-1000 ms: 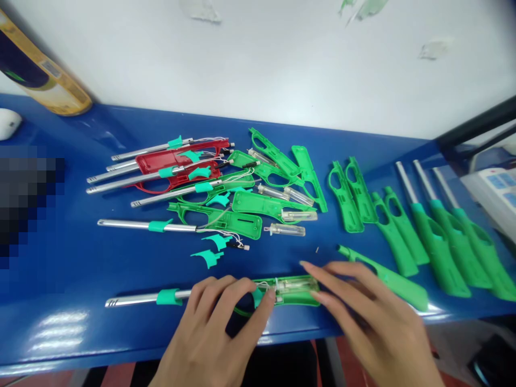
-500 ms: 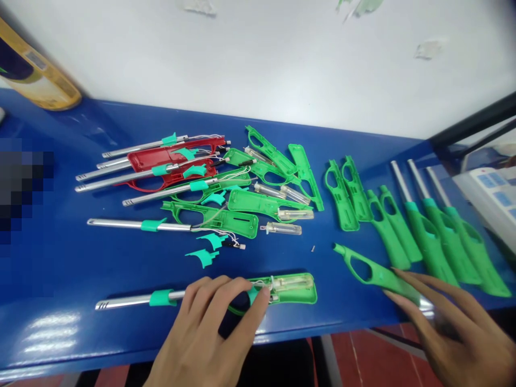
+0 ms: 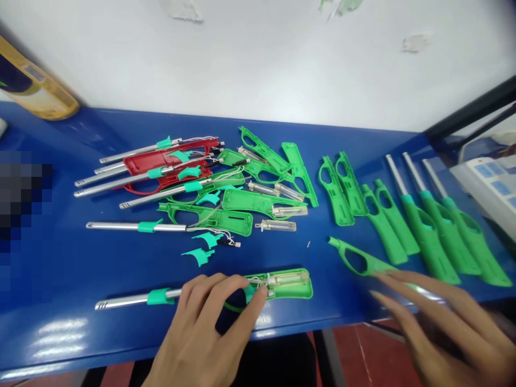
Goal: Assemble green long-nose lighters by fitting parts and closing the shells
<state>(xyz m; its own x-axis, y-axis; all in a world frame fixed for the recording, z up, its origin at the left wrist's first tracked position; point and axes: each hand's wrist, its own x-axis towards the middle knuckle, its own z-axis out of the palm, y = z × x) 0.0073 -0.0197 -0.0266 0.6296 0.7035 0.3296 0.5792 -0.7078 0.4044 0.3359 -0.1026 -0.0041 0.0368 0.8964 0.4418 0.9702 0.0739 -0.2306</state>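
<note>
Near the table's front edge lies an opened gas lighter (image 3: 288,290): a green half shell with a clear fuel tank (image 3: 288,278), white wires and a long metal tube (image 3: 124,301) with a turquoise collar. My left hand (image 3: 213,317) is closed over its middle, thumb and forefinger pinched by the wires, hiding part of the trigger opening. My right hand (image 3: 439,317), blurred, is beside a green handle shell (image 3: 363,262) lying outer side up. Its fingers reach over the shell's lower end, with the thumb apart from it.
Behind lie metal tubes, turquoise triggers (image 3: 199,255), red half shells (image 3: 149,161), green half shells (image 3: 212,217) and clear tanks (image 3: 278,225). A small screw (image 3: 308,244) lies mid-table. Closed green lighters (image 3: 431,236) stand in a row at right. A yellow bottle (image 3: 44,91) is back left.
My right hand's thumb has come away from the green handle shell, and its fingers have loosened. The shell stays nearly in place. My left hand keeps its hold; the view has shifted slightly.
</note>
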